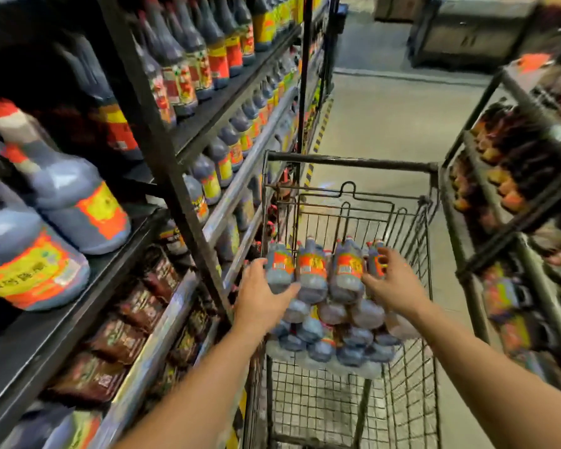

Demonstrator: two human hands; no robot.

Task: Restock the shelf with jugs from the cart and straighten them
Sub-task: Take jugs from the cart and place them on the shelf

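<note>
STEP: pickup from cart [350, 163] | GRIP: your left hand [266, 294] grasps the left jug [280, 270], right hand [394, 281] grasps the right jug [374, 262] | NEXT: lift both clear, turn to shelf [110, 260].

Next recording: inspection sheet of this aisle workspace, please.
Surface: wire cart standing beside the dark shelf on the left.
Job's things: stacked jugs in layers at the cart's far end; shelved jugs on the left.
Clutter: nothing seen.
Grips: left hand grips the leftmost top jug; right hand grips the rightmost top jug.
Cables: nothing seen.
Surroundings: concrete floor ahead; second rack on the right.
</note>
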